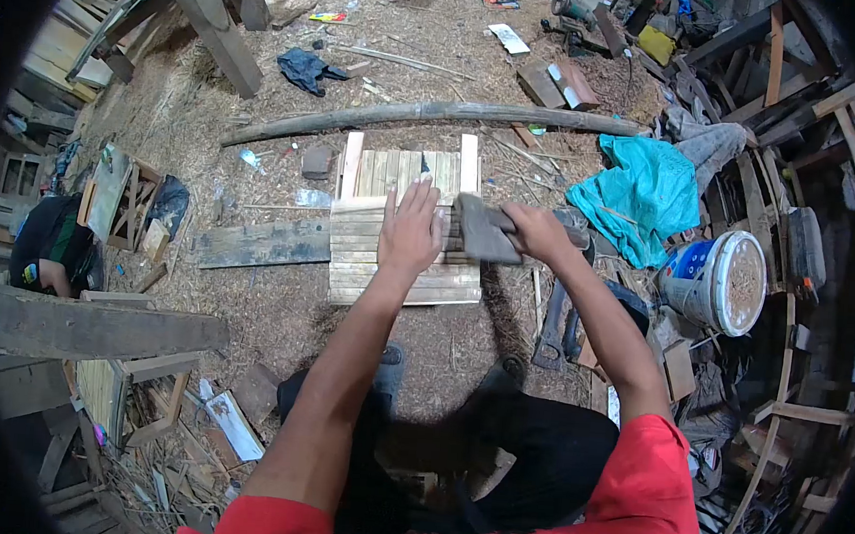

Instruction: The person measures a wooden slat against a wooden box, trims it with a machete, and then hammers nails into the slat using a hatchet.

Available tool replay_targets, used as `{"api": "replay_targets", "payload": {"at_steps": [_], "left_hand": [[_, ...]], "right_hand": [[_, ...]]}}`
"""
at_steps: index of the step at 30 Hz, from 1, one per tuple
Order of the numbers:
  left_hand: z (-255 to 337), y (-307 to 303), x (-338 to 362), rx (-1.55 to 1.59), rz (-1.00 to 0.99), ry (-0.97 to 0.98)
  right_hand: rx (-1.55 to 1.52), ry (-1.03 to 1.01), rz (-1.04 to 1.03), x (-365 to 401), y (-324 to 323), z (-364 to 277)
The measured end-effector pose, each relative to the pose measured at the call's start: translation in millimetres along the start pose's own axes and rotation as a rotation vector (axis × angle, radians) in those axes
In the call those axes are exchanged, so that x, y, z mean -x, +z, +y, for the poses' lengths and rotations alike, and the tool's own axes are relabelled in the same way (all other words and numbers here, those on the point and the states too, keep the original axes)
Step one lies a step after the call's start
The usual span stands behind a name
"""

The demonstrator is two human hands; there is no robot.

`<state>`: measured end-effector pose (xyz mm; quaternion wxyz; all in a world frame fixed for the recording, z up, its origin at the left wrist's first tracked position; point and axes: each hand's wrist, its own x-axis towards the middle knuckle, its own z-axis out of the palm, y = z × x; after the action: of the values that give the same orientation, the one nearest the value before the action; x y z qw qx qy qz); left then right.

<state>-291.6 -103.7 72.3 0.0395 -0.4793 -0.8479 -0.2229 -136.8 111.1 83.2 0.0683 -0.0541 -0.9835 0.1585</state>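
A small bamboo-slat panel (354,274) with two upright wooden legs at its far end lies in front of me, across a grey plank (264,244). My left hand (412,225) rests flat on its slats, fingers stretched forward and thumb apart. In my right hand (539,233) is a hatchet-like tool (485,233) with a broad grey head, blurred by motion. The fingers wrap its handle, and the head overlaps the panel's right edge. On the ground below my right forearm lies a handsaw (550,338).
A bent pole (427,113) crosses the ground beyond the panel. To the right are a teal tarp (647,197) and a lidded bucket (740,284). At left, a person (55,249) is beside a thick beam (101,330). Shavings cover the floor.
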Motion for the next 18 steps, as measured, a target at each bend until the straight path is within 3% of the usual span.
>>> {"api": "replay_targets", "payload": {"at_steps": [7,10,13,15,18], "left_hand": [[-4,3,1,0.012,0.007,0.003],[-3,3,-3,0.045,0.041,0.016],[-4,-1,-2,0.096,0.071,-0.008],[-7,0,-7,0.127,0.108,-0.019],[-17,5,-15,0.164,0.127,-0.053]], "right_hand": [[0.034,-0.248,-0.061,8,-7,3],[-0.087,-0.105,0.131,25,1,-3],[-0.353,0.392,0.239,34,6,-26],[-0.547,0.315,0.531,36,22,-34],[-0.435,0.520,0.534,51,-29,-97]]}}
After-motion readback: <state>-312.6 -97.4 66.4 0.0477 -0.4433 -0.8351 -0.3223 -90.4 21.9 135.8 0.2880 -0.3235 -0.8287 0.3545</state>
